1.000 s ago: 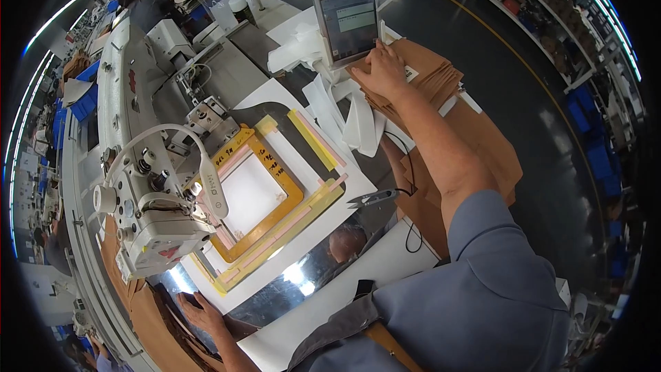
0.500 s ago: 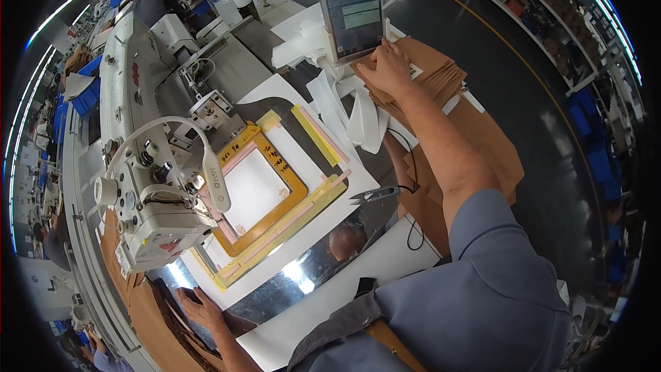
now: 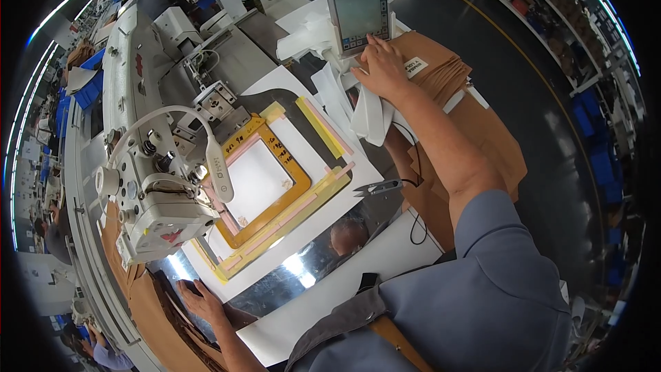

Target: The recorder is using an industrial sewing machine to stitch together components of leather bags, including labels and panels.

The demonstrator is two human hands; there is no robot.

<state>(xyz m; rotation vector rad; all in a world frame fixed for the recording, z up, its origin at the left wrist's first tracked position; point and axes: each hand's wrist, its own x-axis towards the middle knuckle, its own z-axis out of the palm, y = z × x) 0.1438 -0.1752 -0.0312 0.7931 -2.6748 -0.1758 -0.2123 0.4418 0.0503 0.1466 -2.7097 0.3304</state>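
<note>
My right hand (image 3: 382, 71) reaches up to a tablet (image 3: 359, 10) in a white holder, its outstretched fingertips at the lower part of the lit screen. No object shows in that hand. Low on the left, my left hand (image 3: 202, 302) lies on the shiny metal table (image 3: 265, 294), fingers spread, holding nothing that I can see. Between the hands, a yellow frame (image 3: 301, 180) edged with tape sits on a white sheet under a sewing machine head (image 3: 162, 213). Inside the frame is white material (image 3: 258, 182) with small brownish marks near two corners.
A stack of brown pieces (image 3: 434, 62) lies beside the tablet; more brown pieces (image 3: 155, 306) hang at the left edge. Thread snips (image 3: 377, 188) on a black cord lie right of the frame. White scraps (image 3: 368, 114) bunch below the tablet. Shelving (image 3: 544, 27) stands beyond the floor.
The tablet screen has gone from a page with light rows to a mostly plain one. My right hand has shifted slightly left along the screen's lower edge. My left hand stays in place.
</note>
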